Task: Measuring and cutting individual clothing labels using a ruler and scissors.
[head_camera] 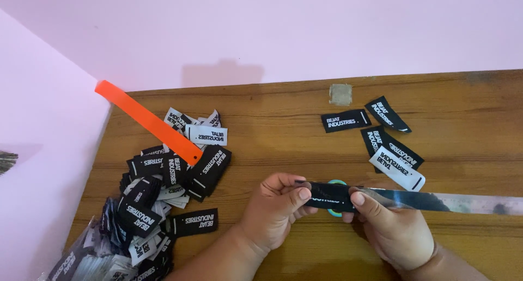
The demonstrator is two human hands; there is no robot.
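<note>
The left hand (272, 210) and right hand (395, 229) sat low over the wooden bench (283, 134), both sets of fingers pinched shut on one black fabric label (330, 196), held flat between them by its two ends. A metal ruler (452, 201) ran from that label off to the right, under the right thumb. Left of the hands lay a heap of black and white labels (163, 188), with an orange strip (147, 120) slanting across it. A few more labels (381, 136) lay apart at upper right, near a small tan square (340, 94)
</note>
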